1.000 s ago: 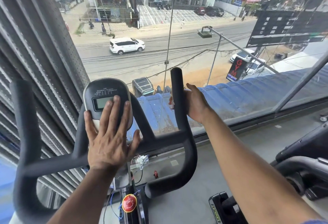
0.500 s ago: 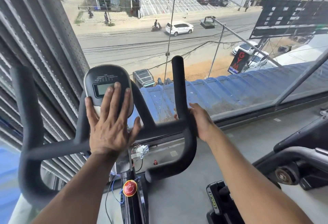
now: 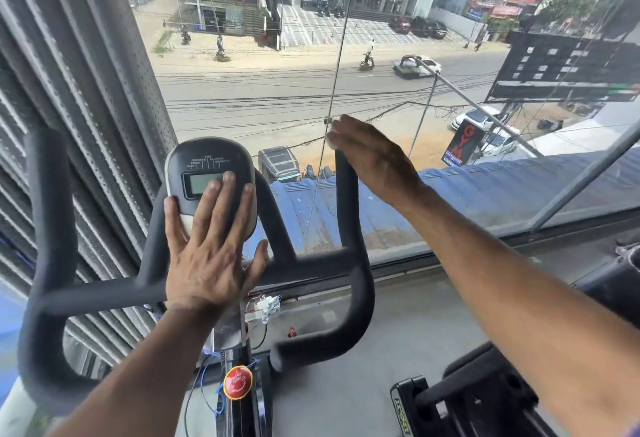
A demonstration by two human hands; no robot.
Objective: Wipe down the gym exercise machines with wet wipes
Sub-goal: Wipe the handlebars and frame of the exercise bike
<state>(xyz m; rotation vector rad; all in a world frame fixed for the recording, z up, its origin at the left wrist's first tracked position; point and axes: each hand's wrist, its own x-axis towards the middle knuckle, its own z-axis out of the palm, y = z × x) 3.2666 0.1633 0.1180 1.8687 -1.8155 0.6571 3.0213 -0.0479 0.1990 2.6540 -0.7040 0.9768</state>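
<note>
A black exercise-bike handlebar (image 3: 360, 284) fills the middle of the head view, with a grey console (image 3: 207, 159) mounted at its centre. My left hand (image 3: 207, 256) lies flat on the console, fingers straight and reaching the small screen. My right hand (image 3: 374, 159) is blurred and covers the top of the right upright bar. A bit of white wet wipe (image 3: 331, 140) shows under its fingertips. How much of the wipe lies under the palm is hidden.
A red round knob (image 3: 238, 383) sits on the bike's stem below the bars, with loose wires beside it. Part of another black machine (image 3: 485, 398) stands at the lower right. A large glass window (image 3: 346, 55) is just ahead, and a ribbed metal shutter (image 3: 86, 90) is at the left.
My right hand slid down the right upright bar, then back up to its tip. My left hand stayed flat on the console.
</note>
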